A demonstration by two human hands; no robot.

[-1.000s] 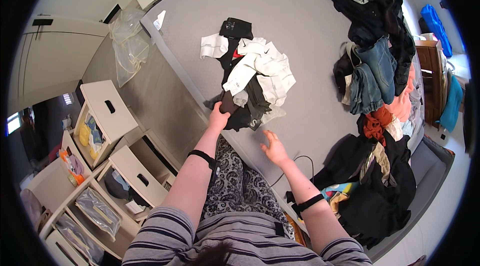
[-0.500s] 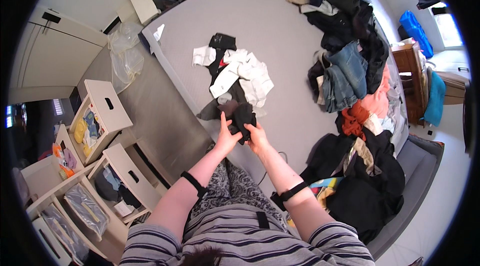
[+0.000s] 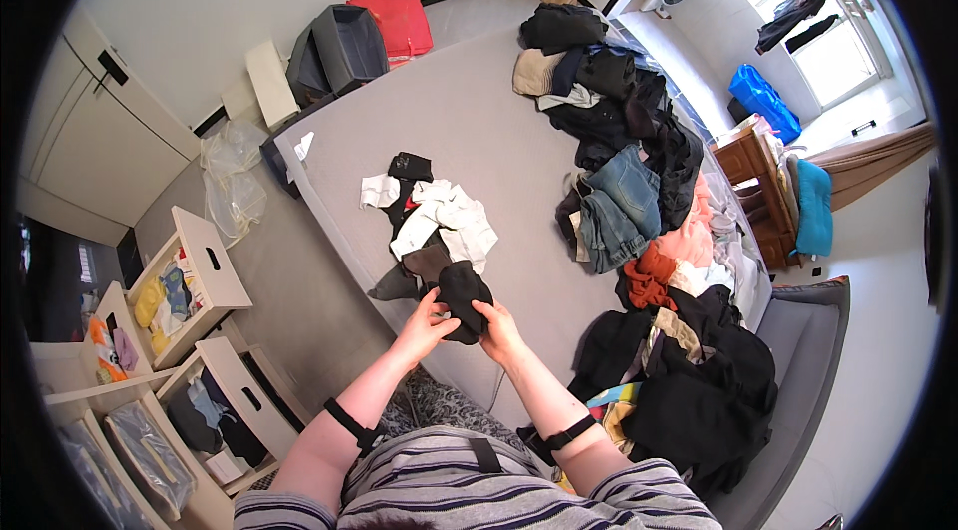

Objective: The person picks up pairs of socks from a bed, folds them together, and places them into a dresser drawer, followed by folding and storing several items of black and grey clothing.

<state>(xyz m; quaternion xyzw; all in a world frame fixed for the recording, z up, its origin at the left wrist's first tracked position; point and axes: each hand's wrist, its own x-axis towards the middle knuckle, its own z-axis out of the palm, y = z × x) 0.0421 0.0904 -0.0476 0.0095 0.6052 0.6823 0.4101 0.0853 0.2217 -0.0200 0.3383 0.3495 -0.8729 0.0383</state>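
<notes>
Between my two hands hangs a small black garment [image 3: 464, 292], bunched so that its exact kind does not show. My left hand [image 3: 423, 330] grips its lower left side with the thumb on top. On the other side my right hand [image 3: 501, 330] pinches its lower right edge. Just beyond it on the bed [image 3: 479, 131] lies a heap of white clothes [image 3: 454, 226], with a dark brown piece [image 3: 426, 263] and a dark grey piece [image 3: 395, 282] at its near end. A folded black piece [image 3: 410, 167] sits at the heap's far end.
Along the bed's right side runs a long pile of clothes, including jeans [image 3: 624, 196], an orange-red piece [image 3: 651, 275] and black garments [image 3: 714, 400]. Drawers [image 3: 215, 270] stand pulled out at the left. Grey bins [image 3: 349, 46] and a red bag [image 3: 399, 26] are beyond the bed.
The view has shifted, bringing in more of the far room. The black garment, narrow and bunched before, now appears broader and spread between my hands, both still on it.
</notes>
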